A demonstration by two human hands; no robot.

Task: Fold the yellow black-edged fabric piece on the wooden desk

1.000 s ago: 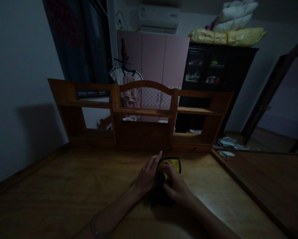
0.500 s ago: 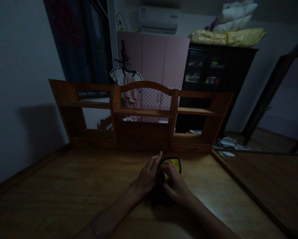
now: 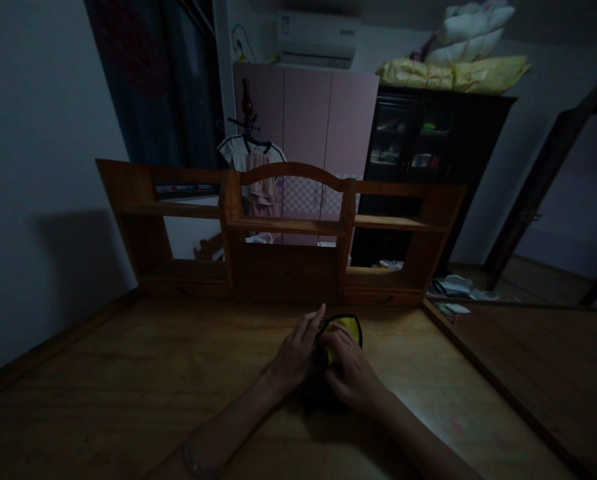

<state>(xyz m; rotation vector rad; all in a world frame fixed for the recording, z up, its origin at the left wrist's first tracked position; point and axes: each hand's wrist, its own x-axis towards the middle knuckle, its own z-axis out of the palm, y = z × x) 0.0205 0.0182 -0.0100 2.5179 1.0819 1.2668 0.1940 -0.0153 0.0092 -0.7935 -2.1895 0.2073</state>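
Note:
A yellow, pouch-like thing with black edging (image 3: 351,325) stands on the wooden tabletop (image 3: 178,373) in front of me; the dim light hides its exact kind. My left hand (image 3: 297,350) grips its left side, fingers pressed together and pointing up along it. From the right, my right hand (image 3: 348,367) curls its fingers over the front and into the upper part. Between both hands lies a dark area, where black material and shadow cannot be told apart. My fingers cover much of the yellow surface.
A wooden shelf unit (image 3: 291,227) with open compartments runs along the table's far edge. To the left rises a wall (image 3: 43,187). A raised wooden edge (image 3: 493,383) borders the right side. Papers (image 3: 456,309) lie beyond the right corner.
My right hand's fingers have shifted slightly up and left over the yellow pouch-like thing, covering more of the dark round part at its front. My left hand has hardly moved.

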